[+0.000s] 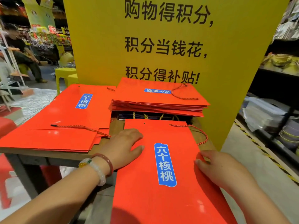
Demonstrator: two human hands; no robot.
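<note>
A flat red paper bag (145, 188) with a blue label lies in front of me, its near end overhanging the wooden table (48, 155). Its rope handle (203, 135) loops out at the far right corner. My left hand (124, 147), with bracelets on the wrist, rests with fingers laid over the bag's left edge. My right hand (215, 167) pinches the bag's right edge, thumb on the top face.
A spread stack of the same red bags (68, 113) lies at the table's left, and a thicker stack (155, 101) at the back against a tall yellow sign (161, 46). Shelves (275, 110) stand right, a yellow stool (64, 75) and a seated person (21, 50) far left.
</note>
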